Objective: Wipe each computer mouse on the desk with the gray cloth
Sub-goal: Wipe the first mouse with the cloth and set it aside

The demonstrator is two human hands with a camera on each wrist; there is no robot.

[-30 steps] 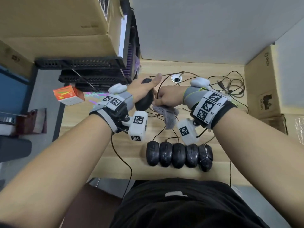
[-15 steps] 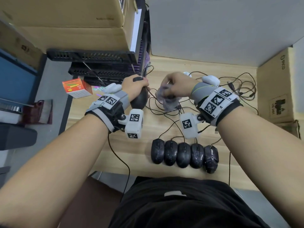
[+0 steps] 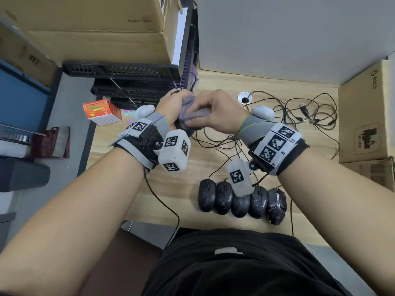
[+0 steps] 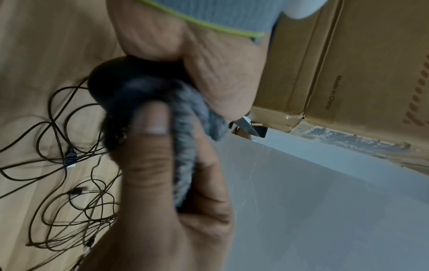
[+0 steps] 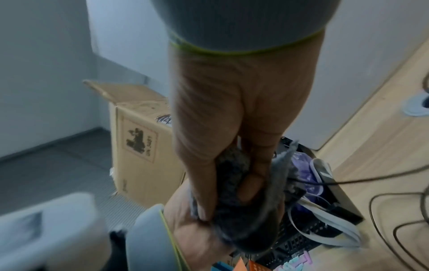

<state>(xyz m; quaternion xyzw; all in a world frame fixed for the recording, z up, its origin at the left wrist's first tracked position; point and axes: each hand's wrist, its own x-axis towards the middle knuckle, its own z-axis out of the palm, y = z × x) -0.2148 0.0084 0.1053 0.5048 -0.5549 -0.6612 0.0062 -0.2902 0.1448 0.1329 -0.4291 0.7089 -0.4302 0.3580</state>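
A pale wood counter [image 3: 213,167] is set against a plain grey-white wall [image 3: 277,35]. A round cable hole [image 3: 244,97] is cut into the counter near the wall. Large cardboard boxes [image 3: 96,28] are stacked at the far left, above black slotted trays [image 3: 119,70]. Another cardboard box [image 3: 367,116] is placed at the right end. Grey floor [image 3: 64,116] is seen to the left of the counter. The room is evenly lit.

My wooden desk [image 3: 213,159] carries five black mice [image 3: 241,201] in a row below my grip, tangled cables [image 3: 299,116] to its right, cardboard box [image 3: 367,116] beyond them.
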